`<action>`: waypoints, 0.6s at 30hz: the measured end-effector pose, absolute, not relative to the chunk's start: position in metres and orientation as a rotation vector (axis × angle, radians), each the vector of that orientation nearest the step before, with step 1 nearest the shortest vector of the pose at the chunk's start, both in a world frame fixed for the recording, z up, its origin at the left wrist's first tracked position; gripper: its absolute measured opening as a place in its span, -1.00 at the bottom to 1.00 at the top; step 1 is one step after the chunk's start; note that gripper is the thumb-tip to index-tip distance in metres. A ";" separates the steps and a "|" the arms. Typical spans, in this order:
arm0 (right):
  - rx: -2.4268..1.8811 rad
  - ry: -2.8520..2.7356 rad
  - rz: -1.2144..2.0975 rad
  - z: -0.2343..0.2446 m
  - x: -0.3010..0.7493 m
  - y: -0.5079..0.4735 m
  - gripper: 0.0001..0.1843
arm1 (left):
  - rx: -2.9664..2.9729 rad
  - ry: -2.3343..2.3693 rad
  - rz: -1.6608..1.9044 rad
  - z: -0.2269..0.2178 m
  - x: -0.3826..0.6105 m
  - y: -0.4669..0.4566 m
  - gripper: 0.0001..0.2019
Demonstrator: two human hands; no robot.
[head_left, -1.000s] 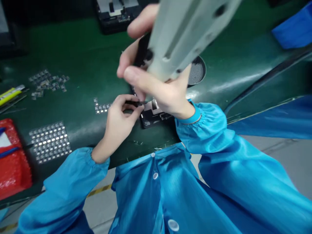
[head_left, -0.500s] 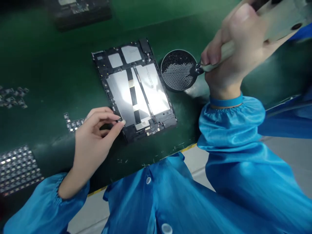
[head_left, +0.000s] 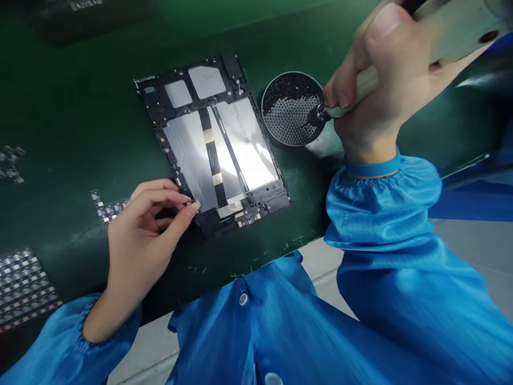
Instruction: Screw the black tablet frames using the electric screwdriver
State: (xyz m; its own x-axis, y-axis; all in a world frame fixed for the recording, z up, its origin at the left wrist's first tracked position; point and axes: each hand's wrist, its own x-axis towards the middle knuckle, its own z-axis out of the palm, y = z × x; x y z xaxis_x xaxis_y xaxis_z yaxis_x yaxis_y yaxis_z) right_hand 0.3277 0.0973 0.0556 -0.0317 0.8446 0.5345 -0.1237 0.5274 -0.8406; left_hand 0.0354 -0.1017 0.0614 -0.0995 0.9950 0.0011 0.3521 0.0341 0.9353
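Note:
An opened tablet frame [head_left: 212, 144], black with silvery plates and a flat cable down its middle, lies on the green mat [head_left: 80, 107]. My left hand [head_left: 148, 224] rests at its near left corner, thumb and forefinger pinched on the frame's edge; whether a small part is between them I cannot tell. My right hand [head_left: 380, 91] grips a pale electric screwdriver [head_left: 449, 32] whose tip sits at the right rim of a round black screw dish [head_left: 290, 109] beside the frame.
Strips of small metal parts [head_left: 108, 208] lie left of my left hand, a larger sheet of them [head_left: 22, 286] sits at the near left edge, and loose pieces [head_left: 10, 160] lie far left. Another dark device [head_left: 72, 10] is at the back.
My right hand lifted the screwdriver off the frame and swung it right to the screw dish. My left hand stayed at the frame's near left corner. The view shifted, uncovering the whole frame.

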 end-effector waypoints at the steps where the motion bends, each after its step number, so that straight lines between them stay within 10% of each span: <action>1: -0.682 -1.399 0.891 0.058 0.329 0.097 -0.47 | 1.423 1.533 1.088 0.061 0.035 -0.102 -0.81; 18: -0.704 -1.512 0.829 0.066 0.325 0.097 -0.31 | 1.303 1.475 1.084 0.051 0.031 -0.096 -0.79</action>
State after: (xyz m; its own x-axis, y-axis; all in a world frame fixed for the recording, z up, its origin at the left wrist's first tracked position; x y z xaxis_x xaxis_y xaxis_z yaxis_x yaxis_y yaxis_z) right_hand 0.3246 0.0968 0.0660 -0.1034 0.8212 0.5612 -0.0311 0.5613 -0.8270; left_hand 0.0313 -0.0960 0.0508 -0.0794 0.9952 -0.0573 0.2426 0.0751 0.9672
